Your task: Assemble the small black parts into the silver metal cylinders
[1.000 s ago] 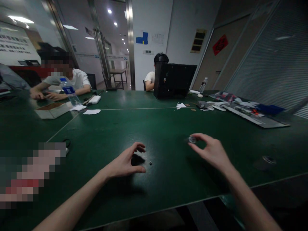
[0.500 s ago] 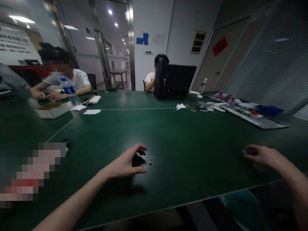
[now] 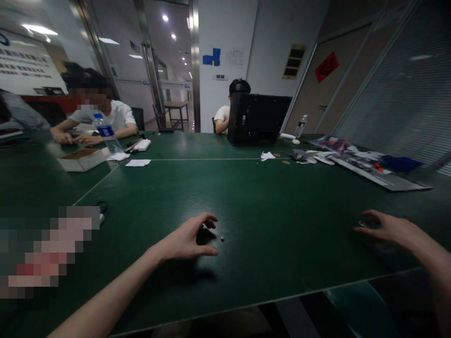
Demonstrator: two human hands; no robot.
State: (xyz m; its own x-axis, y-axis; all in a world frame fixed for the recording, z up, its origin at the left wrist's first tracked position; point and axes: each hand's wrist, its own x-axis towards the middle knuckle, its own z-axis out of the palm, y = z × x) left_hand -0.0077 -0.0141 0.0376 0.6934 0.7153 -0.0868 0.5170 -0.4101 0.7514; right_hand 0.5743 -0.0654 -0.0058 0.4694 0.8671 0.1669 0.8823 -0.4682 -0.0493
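My left hand (image 3: 192, 237) is open over the table, with thumb and fingers curved apart. Just beyond its fingertips, a tiny ring-like metal piece with a dark centre (image 3: 222, 238) rests on the green tabletop, apart from the hand. Far to the right, my right hand (image 3: 385, 225) is low at the table with thumb and fingers parted. A small shiny, clear-looking round object (image 3: 365, 224) shows in the gap between them. The fingers partly cover it, and whether they touch it is hard to see.
A cardboard box (image 3: 82, 161) and a water bottle (image 3: 107, 134) stand at the left, near a seated person (image 3: 121, 115). Another person sits behind a black computer case (image 3: 260, 119). Paper scraps (image 3: 268, 155) and a cluttered board (image 3: 391, 180) lie at the back right.
The view has shifted slightly. My right thumb and fingers look a little further apart around the round object. My left hand and the tiny ring keep their places.
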